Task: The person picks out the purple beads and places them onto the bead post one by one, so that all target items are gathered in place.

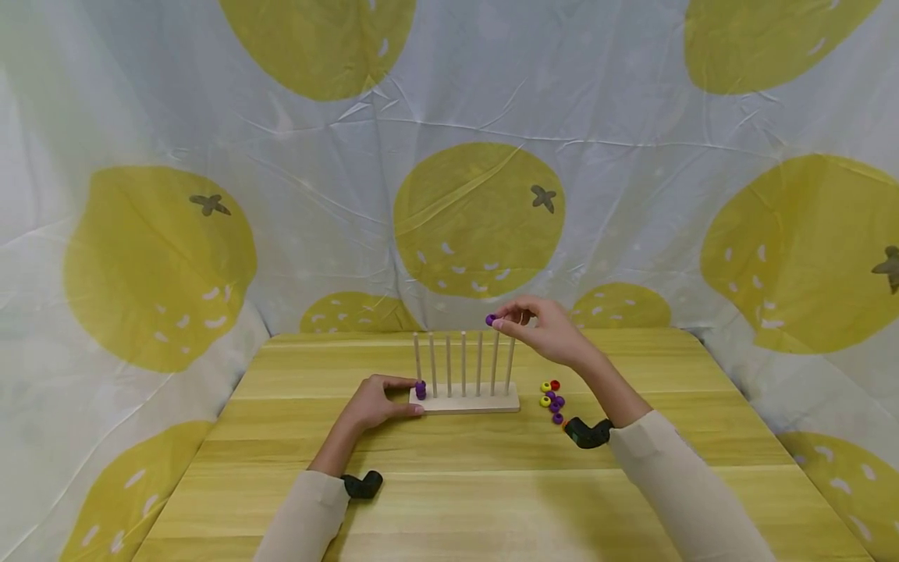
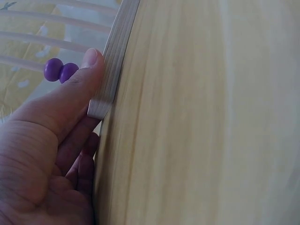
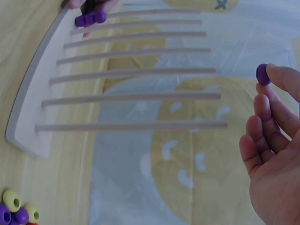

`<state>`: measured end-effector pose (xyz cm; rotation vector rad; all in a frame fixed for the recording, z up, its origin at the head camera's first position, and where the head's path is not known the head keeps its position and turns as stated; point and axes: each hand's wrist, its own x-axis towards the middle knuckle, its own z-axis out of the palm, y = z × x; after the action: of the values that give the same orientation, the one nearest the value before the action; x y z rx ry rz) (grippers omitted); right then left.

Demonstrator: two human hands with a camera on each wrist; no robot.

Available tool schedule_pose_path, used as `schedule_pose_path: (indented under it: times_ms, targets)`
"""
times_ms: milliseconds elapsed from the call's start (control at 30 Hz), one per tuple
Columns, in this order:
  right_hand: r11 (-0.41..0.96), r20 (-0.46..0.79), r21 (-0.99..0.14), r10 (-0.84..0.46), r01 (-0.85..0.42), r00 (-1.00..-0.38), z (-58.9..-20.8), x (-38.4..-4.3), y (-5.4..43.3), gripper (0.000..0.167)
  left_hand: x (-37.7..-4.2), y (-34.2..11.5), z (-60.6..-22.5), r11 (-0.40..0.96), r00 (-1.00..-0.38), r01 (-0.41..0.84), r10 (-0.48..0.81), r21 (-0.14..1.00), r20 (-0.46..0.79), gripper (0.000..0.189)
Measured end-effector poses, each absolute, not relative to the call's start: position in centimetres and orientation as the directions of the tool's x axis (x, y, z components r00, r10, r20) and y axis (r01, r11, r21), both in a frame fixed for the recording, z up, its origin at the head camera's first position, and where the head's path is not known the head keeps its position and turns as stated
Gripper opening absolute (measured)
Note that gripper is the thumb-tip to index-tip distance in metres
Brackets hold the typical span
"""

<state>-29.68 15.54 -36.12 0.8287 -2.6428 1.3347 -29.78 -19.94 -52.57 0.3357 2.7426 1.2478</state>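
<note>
A pale wooden peg rack stands on the table with a row of several upright pegs. My left hand grips the left end of its base, the thumb along the near edge and the other fingers behind. Purple beads are stacked low on the leftmost peg. Between thumb and forefinger my right hand pinches a single purple bead. That bead is level with the peg tops, over the right part of the rack in the head view and apart from the pegs in the right wrist view.
To the right of the rack lies a loose group of purple, yellow and red beads, among them a yellow bead and a red bead. Behind the wooden table hangs a pale cloth printed with yellow fruit.
</note>
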Motion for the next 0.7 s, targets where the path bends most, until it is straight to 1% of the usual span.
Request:
schedule_pose_path:
  times_ms: [267,533,700]
  targets:
    - [0.468,0.286,-0.722,-0.469,-0.509,-0.836,-35.8,-30.8,12.5,0.022,-29.8,-19.9,-52.6,0.628,-0.969,0.153,0.247,0.763,-0.009,0.063]
    - [0.443,0.277,-0.733,-0.499,-0.516,-0.821,-36.0,-31.6,10.2,0.023,-29.8,-19.9,-52.8,0.609,-0.967,0.168,0.255,0.775,0.01,0.057]
    - [0.435,0.288,-0.726,-0.511,-0.532,-0.81,-35.9,-31.8,8.8,0.021,-29.8,-20.0,-52.7,0.608,-0.967,0.172,0.254,0.775,0.016,0.058]
